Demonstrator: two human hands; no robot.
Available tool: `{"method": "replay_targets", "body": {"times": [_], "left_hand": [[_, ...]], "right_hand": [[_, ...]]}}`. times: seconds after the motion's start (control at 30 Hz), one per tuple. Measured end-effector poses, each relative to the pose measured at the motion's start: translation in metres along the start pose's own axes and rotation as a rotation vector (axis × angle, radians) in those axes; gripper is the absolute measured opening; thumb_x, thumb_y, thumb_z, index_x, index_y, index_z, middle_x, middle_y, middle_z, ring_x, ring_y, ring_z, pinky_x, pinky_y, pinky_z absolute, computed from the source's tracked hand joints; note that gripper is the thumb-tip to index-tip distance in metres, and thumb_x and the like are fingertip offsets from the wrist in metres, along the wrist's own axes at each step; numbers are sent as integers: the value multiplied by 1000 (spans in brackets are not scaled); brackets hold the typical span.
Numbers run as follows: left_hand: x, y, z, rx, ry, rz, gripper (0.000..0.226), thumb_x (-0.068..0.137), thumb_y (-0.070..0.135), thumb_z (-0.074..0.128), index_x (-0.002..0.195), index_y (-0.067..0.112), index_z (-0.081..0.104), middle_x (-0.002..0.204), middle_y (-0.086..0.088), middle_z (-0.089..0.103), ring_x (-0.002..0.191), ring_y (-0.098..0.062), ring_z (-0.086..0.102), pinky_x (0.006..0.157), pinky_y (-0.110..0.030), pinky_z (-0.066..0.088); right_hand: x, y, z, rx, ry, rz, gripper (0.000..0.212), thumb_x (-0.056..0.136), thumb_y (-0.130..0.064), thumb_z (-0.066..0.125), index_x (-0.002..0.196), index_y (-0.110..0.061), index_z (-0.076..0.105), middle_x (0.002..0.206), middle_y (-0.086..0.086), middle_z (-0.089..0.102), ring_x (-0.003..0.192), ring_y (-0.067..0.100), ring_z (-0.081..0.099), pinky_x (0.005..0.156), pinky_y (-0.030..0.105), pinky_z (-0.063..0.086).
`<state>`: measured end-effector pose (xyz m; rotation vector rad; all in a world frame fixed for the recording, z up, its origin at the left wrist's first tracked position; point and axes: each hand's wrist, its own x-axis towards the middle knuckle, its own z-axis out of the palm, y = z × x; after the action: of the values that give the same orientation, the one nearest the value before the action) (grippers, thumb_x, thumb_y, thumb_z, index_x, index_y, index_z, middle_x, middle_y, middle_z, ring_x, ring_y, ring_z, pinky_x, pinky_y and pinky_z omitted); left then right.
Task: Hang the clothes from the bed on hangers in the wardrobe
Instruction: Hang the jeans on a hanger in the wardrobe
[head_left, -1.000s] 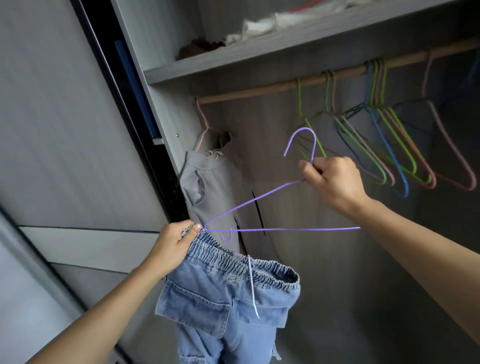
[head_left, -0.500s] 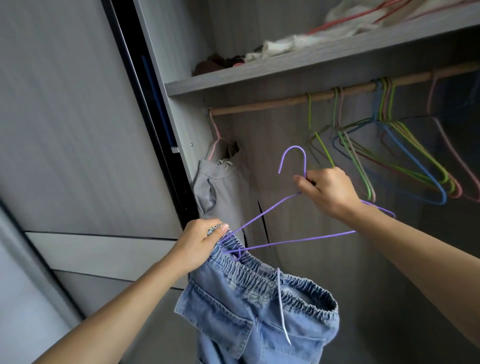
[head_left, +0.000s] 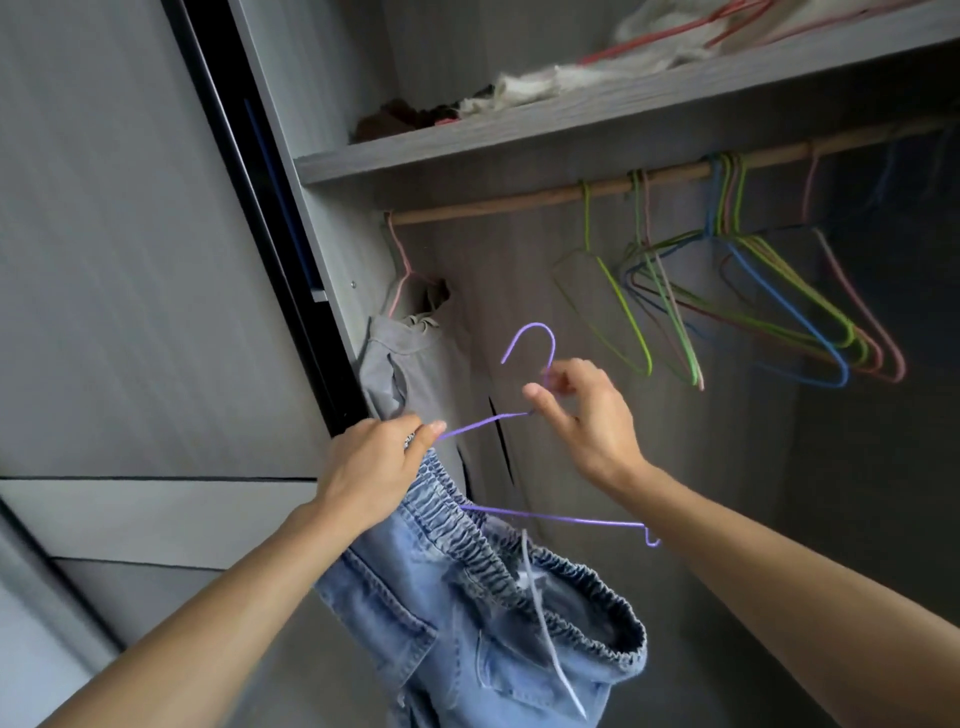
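Purple hanger (head_left: 550, 517) corner slipped into jeans (head_left: 467, 613), hidden; left hand (head_left: 374, 467) grips waistband, right hand (head_left: 587, 421) pinches neck.

Grey wardrobe shelf (head_left: 571, 127) with crumpled pale cloth (head_left: 540, 83), dark cloth (head_left: 400, 114) and red hangers (head_left: 670, 34) on top.

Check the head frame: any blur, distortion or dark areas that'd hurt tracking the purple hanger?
Head view: wide-angle lens leans the wardrobe verticals hard; light falls off rightward, interior near black there; purple hanger crisp against grey panel; left hand and right hand evenly lit, no glare, no obvious motion blur.
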<state>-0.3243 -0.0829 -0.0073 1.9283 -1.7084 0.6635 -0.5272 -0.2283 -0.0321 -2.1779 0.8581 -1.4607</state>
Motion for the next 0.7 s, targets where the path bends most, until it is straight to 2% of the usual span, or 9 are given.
{"method": "replay_targets", "body": {"times": [0.07,0.13,0.2,0.27,0.37,0.43,0.5,0.57,0.7], "left_hand": [[-2,-5,3,-25,37,-37,52,91,61,30,64,19,44,54,-10,57,64,-40,58,51,-34,32],[-3,-8,3,-72,52,-116,48,96,51,42,60,20,41,58,-14,59,68,-42,58,54,-36,36],[-2,-9,2,-90,64,-172,47,96,46,45,59,17,40,59,-15,58,69,-42,58,58,-39,41],[-1,-8,-1,-97,74,-189,49,96,46,45,57,16,39,54,-12,54,66,-41,57,58,-38,41],[3,-8,-4,-138,98,-163,56,95,52,41,59,10,46,46,-3,41,54,-36,48,53,-35,36],[6,-11,-6,-125,113,-143,57,95,53,41,65,7,56,45,-3,40,53,-36,50,53,-35,37],[3,-18,-9,-125,106,-142,54,95,50,44,60,9,51,45,-3,41,52,-36,47,52,-35,35],[-6,-25,-11,-122,96,-126,53,94,51,44,53,18,35,42,1,36,47,-31,36,51,-33,31],[-27,-34,-4,-84,63,-8,47,91,47,44,52,27,27,40,-3,35,49,-43,43,48,-31,32]], "right_hand": [[-13,6,-10,-175,157,-160,31,82,-53,57,91,-23,57,89,-6,58,86,16,52,72,35,40],[-37,7,-18,-226,217,-261,24,79,-46,59,82,-23,52,79,-7,56,75,15,52,62,32,39],[-65,10,-17,-342,-57,-186,28,76,-51,57,79,-24,51,76,-9,59,71,15,58,57,27,37],[-94,20,-5,-563,-483,18,42,74,-63,56,98,-28,52,98,-9,63,90,18,64,65,30,40],[-127,44,15,-666,-780,262,51,75,-55,57,120,-32,48,117,-3,60,106,26,62,80,35,46],[-135,58,20,-565,-911,453,29,79,-32,54,107,-27,61,106,2,69,93,26,67,71,31,47],[-126,77,9,-227,-973,773,16,84,-13,49,89,-14,65,81,9,74,66,22,67,51,26,49],[-109,98,-16,53,-838,1013,19,92,-7,46,87,-5,64,62,9,70,52,17,65,42,24,50],[-75,126,-58,184,-684,1034,16,95,-6,53,102,-2,66,68,12,69,52,16,65,49,26,54]]}}
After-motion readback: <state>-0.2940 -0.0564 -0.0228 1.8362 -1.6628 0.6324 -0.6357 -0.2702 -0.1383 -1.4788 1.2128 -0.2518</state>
